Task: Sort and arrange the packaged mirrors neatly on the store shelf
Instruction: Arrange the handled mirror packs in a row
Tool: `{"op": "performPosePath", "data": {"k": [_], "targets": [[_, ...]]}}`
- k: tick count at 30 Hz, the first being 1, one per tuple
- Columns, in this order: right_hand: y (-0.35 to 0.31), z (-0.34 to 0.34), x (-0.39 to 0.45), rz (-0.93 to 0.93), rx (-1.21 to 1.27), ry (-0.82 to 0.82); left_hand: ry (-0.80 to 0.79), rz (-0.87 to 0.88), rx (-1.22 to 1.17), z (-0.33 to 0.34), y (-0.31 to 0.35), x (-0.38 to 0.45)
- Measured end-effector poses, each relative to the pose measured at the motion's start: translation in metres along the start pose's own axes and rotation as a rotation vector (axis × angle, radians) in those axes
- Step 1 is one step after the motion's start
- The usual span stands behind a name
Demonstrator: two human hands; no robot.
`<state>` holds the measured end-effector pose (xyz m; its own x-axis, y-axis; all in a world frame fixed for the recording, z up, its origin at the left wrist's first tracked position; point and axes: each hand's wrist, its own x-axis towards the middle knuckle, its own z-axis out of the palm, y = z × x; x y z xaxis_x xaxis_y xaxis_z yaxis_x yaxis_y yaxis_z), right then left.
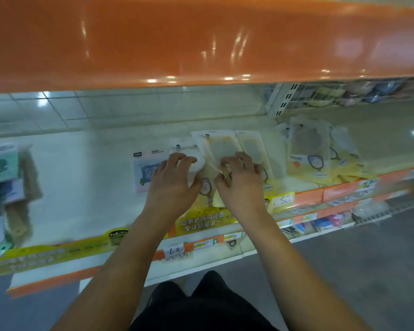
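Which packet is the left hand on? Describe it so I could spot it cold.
On the white shelf under the orange shelf, find the two hands. The left hand grips a white packet; the packets beside it at the right hand are yellow.

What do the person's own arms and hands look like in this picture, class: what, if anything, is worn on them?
Both forearms are bare up to the bottom edge of the picture: no sleeves show. The left hand and the right hand wear no gloves, and no watch, bracelet or ring can be made out, though the picture is blurred.
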<state>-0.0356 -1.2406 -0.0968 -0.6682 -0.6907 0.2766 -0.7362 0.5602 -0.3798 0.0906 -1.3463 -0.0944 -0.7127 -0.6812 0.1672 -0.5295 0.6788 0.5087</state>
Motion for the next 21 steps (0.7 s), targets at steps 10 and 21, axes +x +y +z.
{"op": "performPosePath", "data": {"k": [10,21], "targets": [[0.021,-0.018,-0.013,0.164,-0.004,0.005,-0.076,0.123,-0.071,0.016,0.023,0.008],[0.101,-0.046,-0.011,0.243,0.041,0.109,-0.129,0.184,0.001,0.062,0.099,0.031]]}}
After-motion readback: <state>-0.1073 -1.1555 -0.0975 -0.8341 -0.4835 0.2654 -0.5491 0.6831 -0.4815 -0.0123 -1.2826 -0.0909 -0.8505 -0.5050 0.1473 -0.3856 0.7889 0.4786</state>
